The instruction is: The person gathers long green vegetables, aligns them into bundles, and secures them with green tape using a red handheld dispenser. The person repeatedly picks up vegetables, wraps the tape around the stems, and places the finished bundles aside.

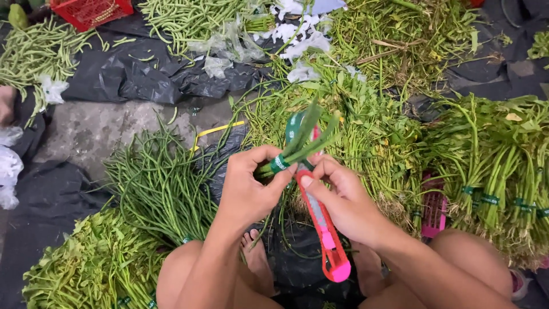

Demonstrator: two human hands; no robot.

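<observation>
**Bundling greens above the floor**

The left hand [249, 186] pinches a small bunch of green stems [300, 146] wrapped with a green tape band [279, 163]. The right hand [343, 200] grips a red plastic tape dispenser [323, 229] just beside it. Piles of long green beans [163, 183] and tied leafy bundles [492, 166] lie on black plastic sheeting [137, 71].

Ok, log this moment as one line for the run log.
left hand: holds banded green stems | right hand: holds red tape dispenser against stems | around: tied bundles, long beans, black sheet
</observation>
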